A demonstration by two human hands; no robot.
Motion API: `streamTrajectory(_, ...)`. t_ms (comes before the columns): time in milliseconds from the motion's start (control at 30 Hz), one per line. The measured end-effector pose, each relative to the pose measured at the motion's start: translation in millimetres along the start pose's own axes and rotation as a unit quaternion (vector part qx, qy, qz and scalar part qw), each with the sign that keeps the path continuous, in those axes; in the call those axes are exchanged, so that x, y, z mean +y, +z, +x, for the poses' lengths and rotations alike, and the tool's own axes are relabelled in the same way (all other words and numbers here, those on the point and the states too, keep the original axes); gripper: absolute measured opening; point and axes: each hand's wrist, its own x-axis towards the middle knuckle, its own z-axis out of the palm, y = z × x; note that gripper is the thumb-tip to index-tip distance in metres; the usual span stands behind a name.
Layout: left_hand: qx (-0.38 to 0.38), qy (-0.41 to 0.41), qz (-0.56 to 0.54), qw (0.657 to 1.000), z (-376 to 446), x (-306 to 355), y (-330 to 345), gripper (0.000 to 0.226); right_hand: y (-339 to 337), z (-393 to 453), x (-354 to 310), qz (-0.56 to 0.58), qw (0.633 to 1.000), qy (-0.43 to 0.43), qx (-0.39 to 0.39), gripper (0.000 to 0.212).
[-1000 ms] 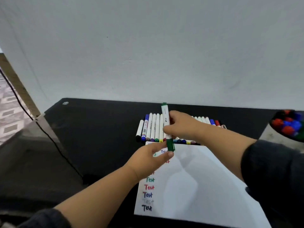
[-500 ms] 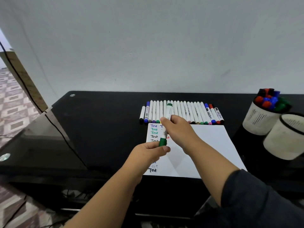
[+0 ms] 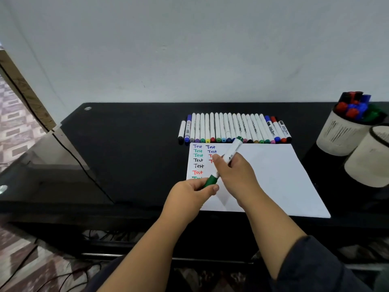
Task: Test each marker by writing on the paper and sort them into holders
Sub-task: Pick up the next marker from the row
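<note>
Hands meet over the near left part of a white sheet of paper, sharing one white-barrelled marker with green caps at both ends. The right hand wraps its fingers round the middle of the barrel, so the marker slants through the grip: its far green end rises up and to the right, reaching the front of the marker row, while its near green cap sticks out below and to the left of the fist. The left hand closes on that near cap, thumb on the front, fingers curled behind, so the cap lies inside its grip and just touches the right hand's knuckles. Both grips are clamped on the same marker, which is held above the paper, not resting on it.

The paper lies flat on a glossy black tabletop, its left edge bearing two columns of the word "Test" in blue, green, black and red. Just beyond its far edge runs a row of white markers with coloured caps, side by side and touching. Off to the right stand two pale cylindrical holders: the farther holder carries red, blue and green capped markers, and the nearer holder overlaps it, its inside hidden.
</note>
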Motion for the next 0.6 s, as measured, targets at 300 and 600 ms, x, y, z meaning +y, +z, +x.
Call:
streamTrajectory(300, -0.027, -0.020, -0.022, 0.999, 7.7, -7.4, 4.3, 0.014, 3.8, 8.8, 9.0, -0.022, 1.000, 0.001, 0.009, 0.025)
streamTrajectory(600, -0.041, -0.024, -0.057, 0.997, 8.4, -6.4, -2.3, 0.012, 10.7, 10.8, 4.1, -0.044, 0.999, -0.013, 0.020, 0.022)
